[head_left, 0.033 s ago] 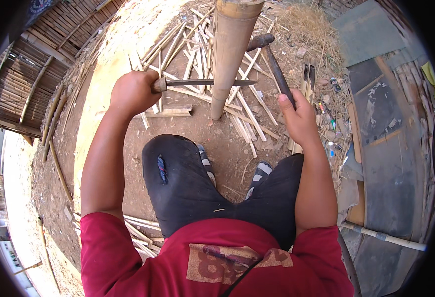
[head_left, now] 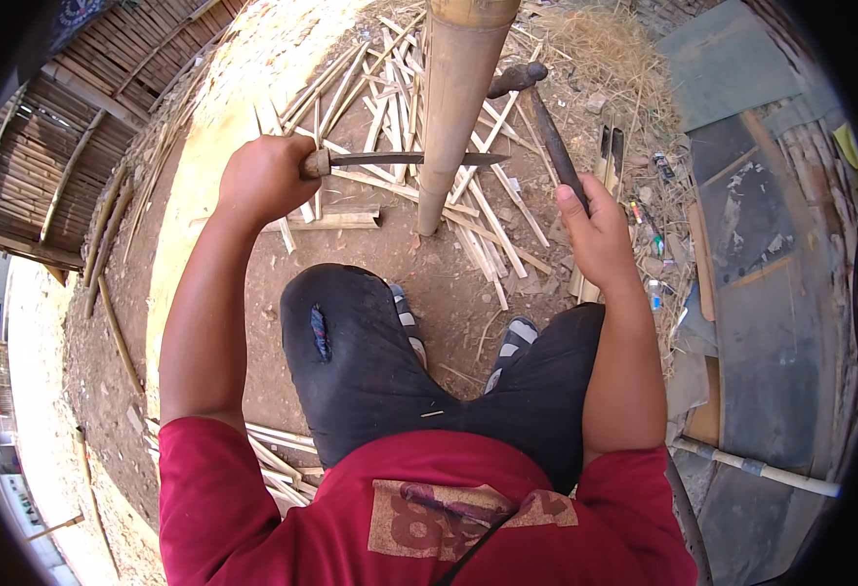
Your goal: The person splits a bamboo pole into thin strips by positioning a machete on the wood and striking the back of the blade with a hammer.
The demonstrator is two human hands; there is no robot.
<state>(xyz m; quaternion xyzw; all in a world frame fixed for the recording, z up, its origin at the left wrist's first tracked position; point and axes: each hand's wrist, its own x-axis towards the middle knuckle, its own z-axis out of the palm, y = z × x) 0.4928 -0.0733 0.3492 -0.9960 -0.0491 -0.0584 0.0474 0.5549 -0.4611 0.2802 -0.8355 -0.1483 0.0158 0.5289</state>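
My left hand (head_left: 265, 178) is closed round the wooden handle of a long knife (head_left: 375, 158). Its blade lies sideways across an upright bamboo pole (head_left: 453, 107). Part of the blade is hidden at the pole, and the tip shows on the right; whether it is behind the pole or sunk into it, I cannot tell. In my right hand (head_left: 600, 230) is a hammer (head_left: 558, 137), gripped by its dark handle. The hammer head is raised just right of the pole, above the level of the blade.
Split bamboo strips (head_left: 483, 220) lie scattered around the pole's foot. A short half-round bamboo piece (head_left: 336, 217) rests left of it. Dry straw (head_left: 600, 54) and dark flat sheets (head_left: 761, 225) are on the right. A slatted bamboo wall (head_left: 34, 161) stands at the left.
The hammer and my right hand have shifted slightly to the right. The knife has moved up a touch at the pole. Both grips are the same.
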